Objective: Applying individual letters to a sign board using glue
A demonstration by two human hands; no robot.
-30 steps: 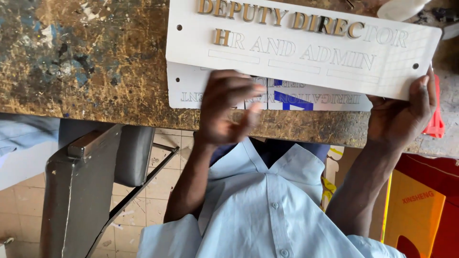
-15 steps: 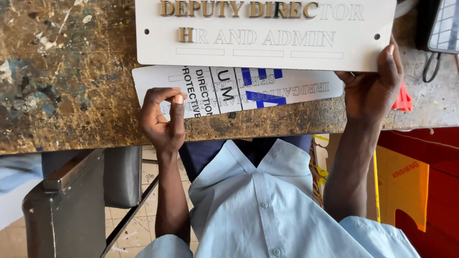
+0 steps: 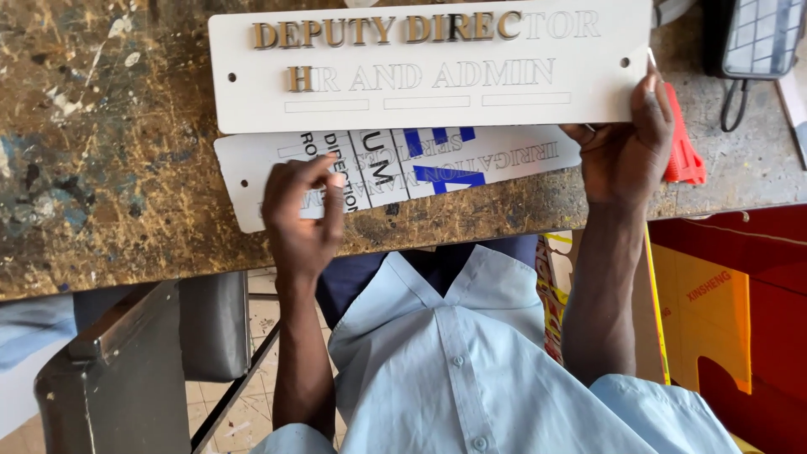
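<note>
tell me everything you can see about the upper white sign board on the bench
The white sign board is a long flat rectangle lying on the paint-spattered workbench, overlapping a second printed board. Two rows of letters: some are raised and gold, the rest only outlines. Small holes sit near its ends. The right hand grips its right edge.

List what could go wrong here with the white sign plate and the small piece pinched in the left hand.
1. The left hand pinches a tiny piece at its fingertips over the lower plate; it could slip and vanish on the mottled workbench.
2. Only the right hand steadies the white sign plate, at one end; a nudge might swing it and knock the gold letters, if they are loose.
3. The red tool beside the right hand sits near the bench edge and might fall.
</note>
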